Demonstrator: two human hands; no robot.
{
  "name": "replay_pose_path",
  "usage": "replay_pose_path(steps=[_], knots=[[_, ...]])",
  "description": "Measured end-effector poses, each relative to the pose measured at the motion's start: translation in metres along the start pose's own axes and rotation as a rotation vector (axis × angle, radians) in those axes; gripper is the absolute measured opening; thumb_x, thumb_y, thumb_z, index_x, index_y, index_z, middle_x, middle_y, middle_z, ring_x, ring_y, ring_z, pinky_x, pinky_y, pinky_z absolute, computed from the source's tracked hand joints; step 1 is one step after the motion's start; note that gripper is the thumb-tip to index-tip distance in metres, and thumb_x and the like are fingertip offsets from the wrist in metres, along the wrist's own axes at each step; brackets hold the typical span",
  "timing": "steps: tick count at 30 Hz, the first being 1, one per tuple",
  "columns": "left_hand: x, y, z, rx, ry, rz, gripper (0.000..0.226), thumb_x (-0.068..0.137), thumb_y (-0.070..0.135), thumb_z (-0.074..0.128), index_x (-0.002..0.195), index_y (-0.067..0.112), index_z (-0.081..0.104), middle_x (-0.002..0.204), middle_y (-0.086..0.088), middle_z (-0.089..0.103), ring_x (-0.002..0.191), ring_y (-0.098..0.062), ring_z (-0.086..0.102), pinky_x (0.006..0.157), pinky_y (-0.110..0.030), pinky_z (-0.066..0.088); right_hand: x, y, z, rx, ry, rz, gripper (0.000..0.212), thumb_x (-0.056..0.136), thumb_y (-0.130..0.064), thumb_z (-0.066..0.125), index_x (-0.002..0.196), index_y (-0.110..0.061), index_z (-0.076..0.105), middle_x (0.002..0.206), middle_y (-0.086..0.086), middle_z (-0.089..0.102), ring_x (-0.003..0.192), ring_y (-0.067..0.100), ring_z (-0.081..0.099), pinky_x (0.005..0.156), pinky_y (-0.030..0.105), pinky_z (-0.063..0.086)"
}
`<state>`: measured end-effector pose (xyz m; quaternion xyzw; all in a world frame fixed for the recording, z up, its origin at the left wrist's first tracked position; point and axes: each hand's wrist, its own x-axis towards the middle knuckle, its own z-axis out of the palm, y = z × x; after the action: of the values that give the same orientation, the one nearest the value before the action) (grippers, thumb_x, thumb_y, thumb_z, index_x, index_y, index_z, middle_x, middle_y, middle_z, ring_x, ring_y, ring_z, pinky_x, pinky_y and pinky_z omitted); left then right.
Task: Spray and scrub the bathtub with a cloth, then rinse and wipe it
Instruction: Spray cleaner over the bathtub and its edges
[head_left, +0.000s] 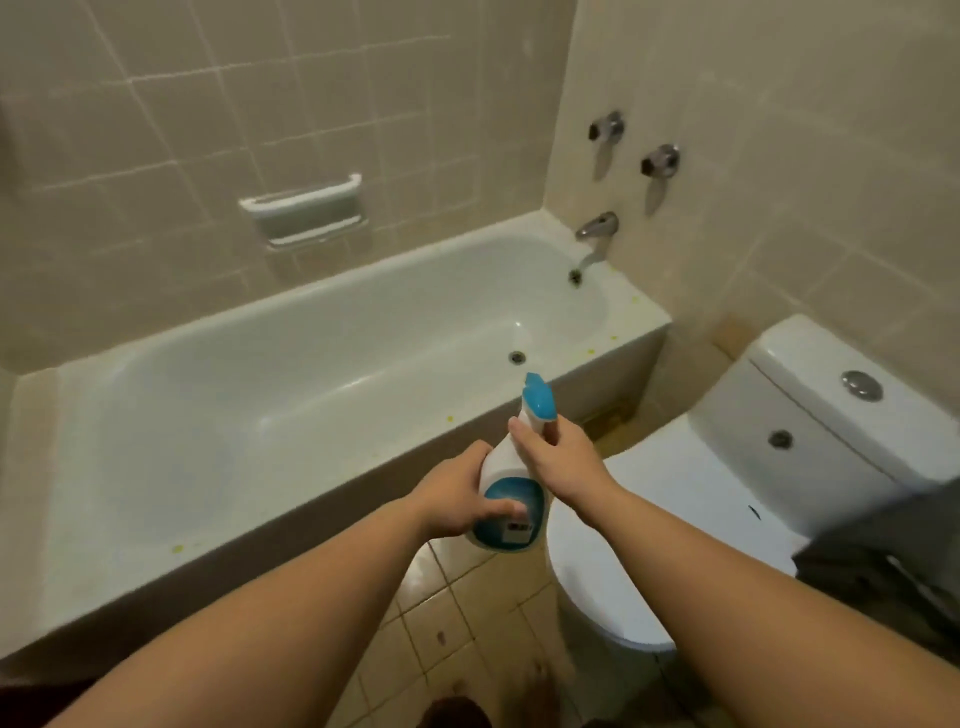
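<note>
head view: both hands hold a white spray bottle (511, 483) with a blue label and blue nozzle, tilted so the nozzle points up and away toward the tub (291, 364). the left hand (457, 499) curls round the fat lower body of the bottle, fingers wrapped over the label. the right hand (561, 460) grips the neck just under the nozzle, thumb on the near side, fingers curled behind. the bottle hangs above the near rim of the tub at its right end, over the tiled floor (467, 623) and just left of the toilet (701, 493).

the tub runs from near left to far right along the tiled wall, white, with its drain (517, 357) near the right end and small yellowish specks on the rim. a spout (592, 236) juts from the right wall over the far end, with two taps (634, 148) above it. a white soap holder (304, 208) sits in the far wall above the tub. the toilet stands at right, lid down, with a round flush button (862, 385) on the cistern. a dark grey cloth (883, 561) lies at the right edge, on the near side of the toilet; it is blurred.
</note>
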<state>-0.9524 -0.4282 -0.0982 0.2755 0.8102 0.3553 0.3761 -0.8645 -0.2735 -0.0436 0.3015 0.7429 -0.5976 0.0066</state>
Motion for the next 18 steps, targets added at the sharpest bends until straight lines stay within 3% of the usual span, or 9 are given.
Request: replay_pose_path(steps=[2, 9, 15, 18], knots=[[0.020, 0.020, 0.010, 0.043, -0.087, 0.097, 0.075, 0.064, 0.076, 0.085, 0.123, 0.045, 0.050, 0.114, 0.012, 0.070, 0.102, -0.018, 0.072, 0.085, -0.043, 0.063, -0.008, 0.005, -0.024, 0.032, 0.081, 0.023, 0.029, 0.095, -0.057, 0.064, 0.114, -0.036, 0.059, 0.107, -0.009, 0.070, 0.099, 0.013, 0.070, 0.089, 0.037, 0.061], [0.054, 0.107, 0.060, 0.199, -0.351, 0.303, 0.069, 0.071, 0.074, 0.079, 0.125, 0.047, 0.046, 0.117, 0.019, 0.066, 0.105, -0.010, 0.069, 0.090, -0.035, 0.062, -0.055, 0.027, -0.104, 0.100, 0.411, 0.113, 0.041, 0.096, -0.060, 0.060, 0.124, -0.032, 0.053, 0.111, -0.011, 0.064, 0.093, 0.012, 0.068, 0.067, 0.014, 0.053], [0.060, 0.188, 0.130, 0.355, -0.550, 0.469, 0.066, 0.075, 0.068, 0.080, 0.127, 0.045, 0.047, 0.121, 0.020, 0.065, 0.107, -0.009, 0.069, 0.093, -0.029, 0.060, -0.114, 0.058, -0.164, 0.199, 0.711, 0.198, 0.043, 0.098, -0.059, 0.057, 0.131, -0.031, 0.054, 0.123, -0.006, 0.065, 0.103, 0.014, 0.068, 0.082, 0.025, 0.057], [0.054, 0.227, 0.177, 0.412, -0.621, 0.536, 0.064, 0.077, 0.058, 0.083, 0.128, 0.041, 0.047, 0.123, 0.017, 0.065, 0.109, -0.011, 0.068, 0.095, -0.032, 0.060, -0.157, 0.070, -0.196, 0.257, 0.832, 0.215, 0.036, 0.099, -0.056, 0.059, 0.126, -0.034, 0.051, 0.114, -0.010, 0.062, 0.092, 0.008, 0.063, 0.074, 0.017, 0.051]])
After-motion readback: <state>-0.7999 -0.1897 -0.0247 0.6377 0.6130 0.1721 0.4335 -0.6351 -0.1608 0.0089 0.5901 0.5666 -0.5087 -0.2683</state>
